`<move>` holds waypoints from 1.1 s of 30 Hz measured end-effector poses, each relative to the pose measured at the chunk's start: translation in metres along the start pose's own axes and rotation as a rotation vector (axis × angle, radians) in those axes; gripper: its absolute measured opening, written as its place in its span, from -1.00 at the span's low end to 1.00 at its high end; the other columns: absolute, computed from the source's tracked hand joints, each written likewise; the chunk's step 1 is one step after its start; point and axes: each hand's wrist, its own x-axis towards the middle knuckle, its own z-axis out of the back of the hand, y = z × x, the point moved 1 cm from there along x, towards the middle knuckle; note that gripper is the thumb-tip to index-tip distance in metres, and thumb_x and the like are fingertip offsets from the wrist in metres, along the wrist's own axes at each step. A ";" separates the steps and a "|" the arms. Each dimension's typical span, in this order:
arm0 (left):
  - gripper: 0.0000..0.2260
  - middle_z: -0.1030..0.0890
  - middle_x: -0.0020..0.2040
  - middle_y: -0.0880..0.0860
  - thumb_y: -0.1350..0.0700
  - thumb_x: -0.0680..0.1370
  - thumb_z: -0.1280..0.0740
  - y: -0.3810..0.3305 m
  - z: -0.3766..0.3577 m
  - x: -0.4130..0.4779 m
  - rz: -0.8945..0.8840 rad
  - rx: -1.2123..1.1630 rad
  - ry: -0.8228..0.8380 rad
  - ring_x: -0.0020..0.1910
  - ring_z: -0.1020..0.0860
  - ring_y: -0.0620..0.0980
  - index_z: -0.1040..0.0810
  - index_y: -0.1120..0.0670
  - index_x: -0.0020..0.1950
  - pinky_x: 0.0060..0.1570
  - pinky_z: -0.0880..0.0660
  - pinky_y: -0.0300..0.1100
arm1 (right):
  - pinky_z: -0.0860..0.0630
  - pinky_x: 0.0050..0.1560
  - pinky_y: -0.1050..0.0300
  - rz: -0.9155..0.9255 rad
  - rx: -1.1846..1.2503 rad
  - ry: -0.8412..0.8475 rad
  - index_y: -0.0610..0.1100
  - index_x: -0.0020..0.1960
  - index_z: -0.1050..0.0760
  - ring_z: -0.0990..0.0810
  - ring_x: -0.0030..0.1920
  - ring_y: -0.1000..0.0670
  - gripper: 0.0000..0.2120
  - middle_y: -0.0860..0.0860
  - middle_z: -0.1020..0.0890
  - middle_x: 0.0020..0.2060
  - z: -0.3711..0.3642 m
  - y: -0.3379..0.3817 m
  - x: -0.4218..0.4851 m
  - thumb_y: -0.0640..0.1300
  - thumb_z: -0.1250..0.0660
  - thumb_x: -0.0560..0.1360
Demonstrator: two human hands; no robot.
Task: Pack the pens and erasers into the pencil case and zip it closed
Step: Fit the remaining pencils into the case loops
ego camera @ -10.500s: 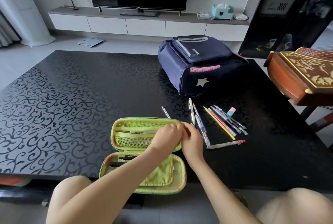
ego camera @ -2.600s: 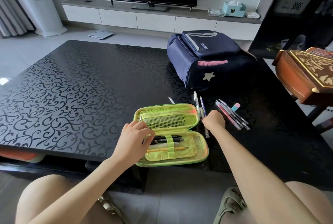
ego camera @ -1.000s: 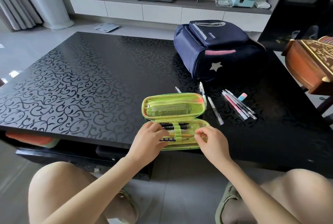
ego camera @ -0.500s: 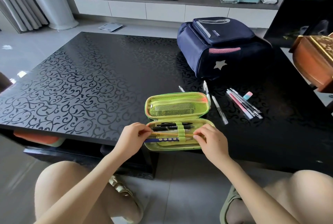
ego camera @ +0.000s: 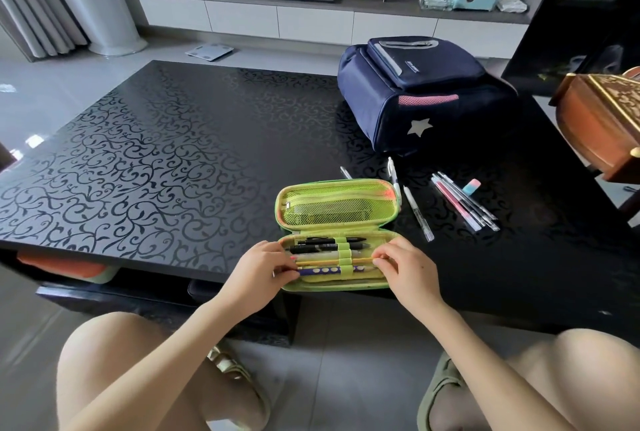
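Note:
A green pencil case (ego camera: 337, 200) lies open near the table's front edge, its mesh lid folded back. Black pens, a yellow pencil and a purple dotted pen (ego camera: 329, 270) sit under its elastic loops. My left hand (ego camera: 259, 266) pinches the purple pen's left end at the case's left side. My right hand (ego camera: 407, 266) pinches the yellow pencil (ego camera: 322, 261) at its right end. Loose pens (ego camera: 460, 200) and a pink-and-blue eraser (ego camera: 471, 186) lie on the table to the right. Two white pens (ego camera: 417, 212) rest beside the lid.
A navy backpack (ego camera: 415, 91) lies on the black patterned table (ego camera: 156, 153) behind the pens. A carved wooden instrument (ego camera: 602, 118) juts in at the right. One more pen (ego camera: 345, 172) pokes out behind the case lid. My knees are below the table edge.
Over the last second the purple dotted pen slid further under the loops. My left hand moved from the case's left edge onto the pen's end; my right hand stayed at the pencil tip.

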 end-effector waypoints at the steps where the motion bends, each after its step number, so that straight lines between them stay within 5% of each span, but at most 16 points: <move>1: -0.93 -0.58 -0.21 -0.01 0.19 0.37 -0.49 -0.002 -0.002 0.002 -0.011 0.007 0.010 -0.17 -0.53 0.05 -0.68 0.11 -0.17 -0.12 -0.46 -0.16 | -0.33 -0.36 0.34 -0.004 0.014 0.000 -0.06 -0.17 -0.61 -0.48 -0.31 0.10 -0.98 0.10 -0.56 -0.21 0.000 0.000 -0.001 -0.14 -0.41 0.44; 7: -0.90 -0.48 -0.23 -0.09 0.12 0.34 -0.51 -0.001 0.003 0.007 0.047 0.046 -0.022 -0.15 -0.48 0.00 -0.67 0.04 -0.17 -0.16 -0.43 -0.16 | -0.38 -0.30 0.31 0.042 0.072 0.026 -0.09 -0.08 -0.66 -0.48 -0.26 0.11 -0.90 0.06 -0.59 -0.20 0.008 0.003 0.002 -0.13 -0.38 0.48; 11: -0.93 -0.47 -0.27 -0.12 0.11 0.36 -0.50 0.001 0.012 0.015 0.072 0.034 -0.107 -0.18 -0.46 -0.03 -0.66 0.02 -0.20 -0.19 -0.33 -0.22 | -0.38 -0.33 0.15 -0.267 -0.029 -0.333 -0.12 -0.09 -0.61 -0.55 -0.20 -0.08 -0.91 0.00 -0.58 -0.21 0.029 -0.016 0.026 -0.17 -0.33 0.49; 15: -0.94 -0.54 -0.23 -0.07 0.21 0.39 -0.46 -0.008 0.015 0.028 0.031 0.030 -0.142 -0.18 -0.45 -0.01 -0.67 0.06 -0.20 -0.15 -0.34 -0.19 | -0.45 -0.14 0.04 -0.503 -0.299 -0.048 -0.16 0.19 -0.47 -0.52 0.07 -0.15 -0.67 -0.11 -0.55 0.06 0.034 -0.044 0.056 0.00 -0.31 0.51; 18: -0.93 -0.58 -0.21 -0.02 0.24 0.40 -0.44 -0.016 0.009 0.037 -0.003 0.028 -0.151 -0.18 -0.44 -0.01 -0.67 0.07 -0.21 -0.17 -0.33 -0.20 | -0.38 -0.22 0.10 -0.506 -0.296 0.084 -0.18 0.08 -0.46 -0.56 -0.01 -0.16 -0.75 -0.11 -0.56 0.00 0.027 -0.055 0.071 -0.02 -0.28 0.53; 22: -0.95 -0.58 -0.18 0.01 0.21 0.43 -0.43 -0.022 0.000 0.048 -0.028 0.042 -0.158 -0.16 -0.40 -0.02 -0.66 0.09 -0.16 -0.12 -0.37 -0.18 | -0.28 -0.44 0.18 -0.525 -0.245 0.111 -0.12 -0.35 -0.30 -0.40 -0.43 -0.03 -0.67 0.01 -0.41 -0.44 0.035 -0.057 0.077 -0.07 -0.25 0.55; 24: -0.94 -0.59 -0.15 0.02 0.19 0.43 -0.43 -0.024 -0.005 0.053 -0.035 0.039 -0.170 -0.13 -0.46 0.03 -0.66 0.08 -0.12 0.00 -0.40 -0.14 | -0.33 -0.43 0.16 -0.481 -0.075 0.047 -0.08 -0.37 -0.32 -0.40 -0.46 0.03 -0.67 0.08 -0.39 -0.50 0.045 -0.048 0.067 -0.08 -0.26 0.54; 27: -0.88 -0.61 -0.07 0.04 0.21 0.45 -0.41 -0.024 -0.016 0.056 -0.072 0.074 -0.165 -0.08 -0.51 0.10 -0.64 0.07 -0.04 0.01 -0.45 -0.03 | -0.47 -0.21 0.15 -0.322 0.112 0.057 -0.03 -0.17 -0.52 -0.53 -0.31 0.12 -0.93 0.18 -0.53 -0.38 0.061 -0.022 0.038 -0.07 -0.34 0.49; 31: -0.78 -0.59 0.07 0.06 0.30 0.54 -0.24 -0.019 -0.013 0.065 0.083 -0.074 -0.183 0.02 -0.50 0.08 -0.61 0.09 0.07 0.03 -0.40 -0.10 | -0.41 -0.22 0.22 0.047 -0.013 0.169 -0.01 -0.07 -0.63 -0.42 -0.29 0.20 -0.91 0.17 -0.56 -0.27 0.060 -0.001 0.013 -0.09 -0.41 0.43; 33: -0.77 -0.57 0.06 0.05 0.27 0.56 -0.20 -0.012 -0.004 0.070 0.206 -0.130 -0.211 -0.10 -0.47 0.04 -0.61 0.06 0.06 -0.11 -0.34 -0.16 | -0.48 -0.25 0.12 0.236 -0.095 0.160 -0.03 -0.09 -0.65 -0.46 -0.22 0.07 -0.90 0.13 -0.60 -0.25 0.049 0.005 0.008 -0.09 -0.44 0.40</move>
